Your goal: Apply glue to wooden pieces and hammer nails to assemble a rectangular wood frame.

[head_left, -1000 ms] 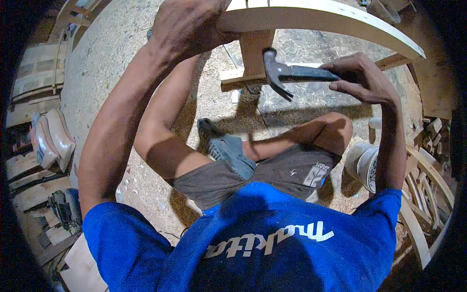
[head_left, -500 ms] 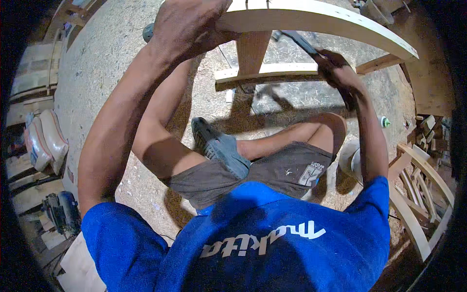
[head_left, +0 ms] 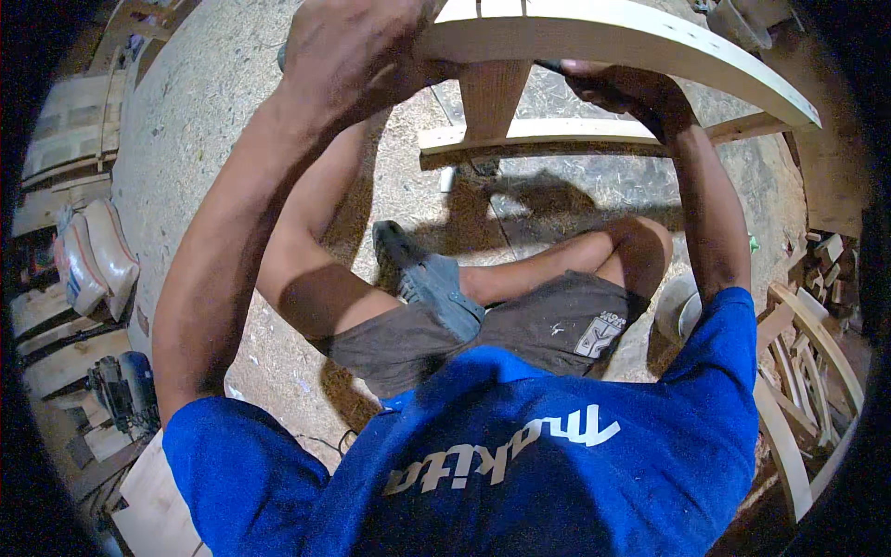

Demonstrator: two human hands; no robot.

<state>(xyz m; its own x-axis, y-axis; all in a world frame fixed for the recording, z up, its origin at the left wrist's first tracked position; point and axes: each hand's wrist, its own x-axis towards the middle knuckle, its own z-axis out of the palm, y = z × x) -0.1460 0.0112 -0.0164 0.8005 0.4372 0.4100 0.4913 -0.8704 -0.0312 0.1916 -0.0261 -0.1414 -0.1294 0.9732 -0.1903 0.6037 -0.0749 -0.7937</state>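
A pale curved wooden frame (head_left: 613, 35) stands in front of me, with an upright brown slat (head_left: 492, 100) joining its upper rail to a lower curved rail (head_left: 557, 131). My left hand (head_left: 357, 51) is closed round the left end of the upper rail; its fingertips are partly out of the picture. Beneath that rail my right hand (head_left: 631, 91) is closed on a dark-handled hammer (head_left: 549, 65). Only a short dark piece of the hammer shows, the rest lying behind the rail and my fingers.
My bent legs and a grey shoe (head_left: 432, 288) are below the frame on a dusty floor (head_left: 200, 139). Curved wooden parts (head_left: 789, 446) lie at the right, beside a round pale container (head_left: 682, 306). Filled sacks (head_left: 97, 260) and a dark power tool (head_left: 125, 395) are at the left.
My right hand has moved up and toward the left, bringing the hammer behind the upper rail. My left hand keeps its hold; the whole view has shifted slightly.
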